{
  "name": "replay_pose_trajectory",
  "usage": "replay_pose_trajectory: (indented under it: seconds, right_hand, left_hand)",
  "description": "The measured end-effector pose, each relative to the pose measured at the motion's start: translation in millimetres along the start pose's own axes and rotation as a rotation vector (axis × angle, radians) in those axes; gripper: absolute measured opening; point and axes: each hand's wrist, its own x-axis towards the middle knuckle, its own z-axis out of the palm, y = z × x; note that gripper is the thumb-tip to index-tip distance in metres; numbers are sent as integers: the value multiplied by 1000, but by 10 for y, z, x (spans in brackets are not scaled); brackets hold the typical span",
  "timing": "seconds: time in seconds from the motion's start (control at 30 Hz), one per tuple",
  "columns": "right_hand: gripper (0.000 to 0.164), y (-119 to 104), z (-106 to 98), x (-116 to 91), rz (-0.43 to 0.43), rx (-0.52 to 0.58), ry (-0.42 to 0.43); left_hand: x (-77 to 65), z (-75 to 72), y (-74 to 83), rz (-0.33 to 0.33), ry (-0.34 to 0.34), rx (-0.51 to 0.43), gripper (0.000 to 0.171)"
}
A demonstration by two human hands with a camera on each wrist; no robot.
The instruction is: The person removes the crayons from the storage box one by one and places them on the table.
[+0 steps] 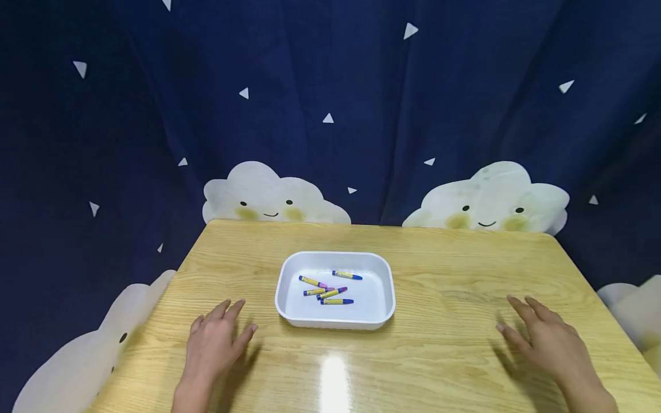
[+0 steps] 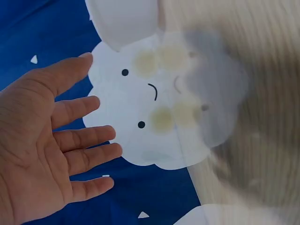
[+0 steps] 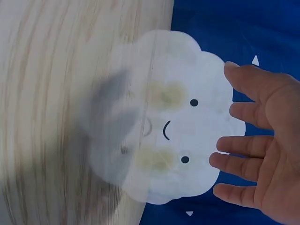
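A white rectangular tray (image 1: 335, 323) sits on the wooden table, with several yellow-wrapped crayons (image 1: 337, 302) lying loose in it. Their tips look blue, pink and purple. One blue-tipped crayon (image 1: 347, 275) lies apart from the others, toward the tray's back. To the left of the tray, my left hand (image 1: 213, 344) hovers over the table, fingers spread and holding nothing. My right hand (image 1: 555, 347) is farther off on the tray's right, likewise spread and bare. Each wrist view shows its own palm, the left hand (image 2: 42, 145) and the right hand (image 3: 276, 145), with nothing in the fingers.
The wooden table (image 1: 439, 367) has a back edge meeting a dark blue curtain (image 1: 289, 74) printed with white triangles and smiling clouds (image 1: 273, 195). A bright light reflection shows on the tabletop in front of the tray. In the left wrist view, the tray (image 2: 124, 21) appears at the top.
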Motion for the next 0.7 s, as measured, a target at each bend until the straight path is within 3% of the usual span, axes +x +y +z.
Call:
replay_pose_trajectory:
  seconds: [0.2, 0.4, 0.7]
  right_hand:
    - [59, -178, -6, 19, 14, 92, 58]
    - [53, -421, 31, 100, 29, 264, 83]
    - [48, -718, 94, 243, -2, 428, 113]
  left_hand:
    - [-8, -62, 82, -13, -15, -71, 51]
    - [3, -92, 178, -16, -25, -178, 49]
    - [47, -24, 249, -47, -57, -380, 47]
